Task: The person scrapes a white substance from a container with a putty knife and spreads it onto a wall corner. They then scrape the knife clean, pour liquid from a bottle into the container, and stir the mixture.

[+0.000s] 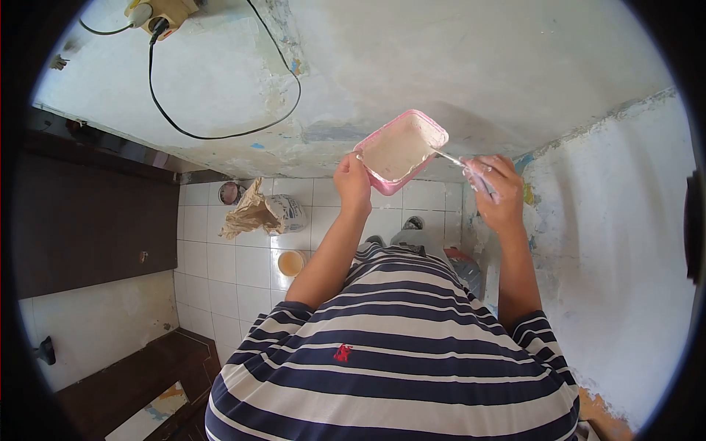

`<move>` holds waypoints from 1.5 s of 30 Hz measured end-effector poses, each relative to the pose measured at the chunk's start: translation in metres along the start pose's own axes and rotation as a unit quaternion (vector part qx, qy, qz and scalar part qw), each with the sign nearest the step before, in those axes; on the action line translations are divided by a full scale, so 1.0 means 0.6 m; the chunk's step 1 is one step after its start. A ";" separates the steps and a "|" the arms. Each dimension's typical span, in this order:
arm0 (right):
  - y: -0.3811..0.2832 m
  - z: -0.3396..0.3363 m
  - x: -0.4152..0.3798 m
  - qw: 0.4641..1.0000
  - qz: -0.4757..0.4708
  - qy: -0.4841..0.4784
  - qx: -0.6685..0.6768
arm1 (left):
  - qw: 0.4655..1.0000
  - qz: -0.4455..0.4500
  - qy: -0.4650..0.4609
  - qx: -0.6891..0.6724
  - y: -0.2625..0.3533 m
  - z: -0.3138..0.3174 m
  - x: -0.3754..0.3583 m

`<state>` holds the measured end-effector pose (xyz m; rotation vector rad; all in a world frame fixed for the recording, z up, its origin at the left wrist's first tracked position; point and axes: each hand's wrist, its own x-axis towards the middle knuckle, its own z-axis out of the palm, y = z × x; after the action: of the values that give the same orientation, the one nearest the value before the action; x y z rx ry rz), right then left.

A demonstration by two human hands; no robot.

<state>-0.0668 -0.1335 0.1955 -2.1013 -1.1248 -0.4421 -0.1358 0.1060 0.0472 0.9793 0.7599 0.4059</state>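
A pink rectangular tub with creamy white paste in it is held up in front of the wall. My left hand grips its left rim, with the thumb at the edge. To the right of the tub, my right hand is closed round the handle of a thin metal tool, apparently a putty knife. The tip of that tool reaches over the tub's right side into the paste. White smears cover the fingers of my right hand. The shape of the blade's end is hidden.
On the tiled floor stand a white bucket, a torn brown paper bag, a round container of tan liquid and a small can. A black cable hangs from a socket box on the patched wall.
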 end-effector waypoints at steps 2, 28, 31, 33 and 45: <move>0.008 -0.007 0.004 1.000 0.008 0.008 0.007 | 0.999 0.037 0.004 0.000 -0.010 -0.002 0.007; -0.037 -0.017 0.036 0.988 -0.064 -0.137 -0.021 | 0.986 0.151 0.024 0.065 0.025 0.026 -0.035; -0.051 -0.026 0.045 0.985 -0.073 -0.158 -0.017 | 0.975 0.196 0.024 0.102 0.042 0.032 -0.053; -0.058 -0.023 0.048 0.978 -0.085 -0.188 -0.026 | 0.968 0.219 0.021 0.117 0.045 0.033 -0.056; -0.025 -0.006 0.068 0.942 -0.104 -0.299 -0.109 | 0.944 0.305 0.019 0.128 0.030 0.023 -0.055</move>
<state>-0.0562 -0.1067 0.2280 -2.3989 -1.7198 -0.0056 -0.1479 0.0864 0.0799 1.4568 0.5369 0.8800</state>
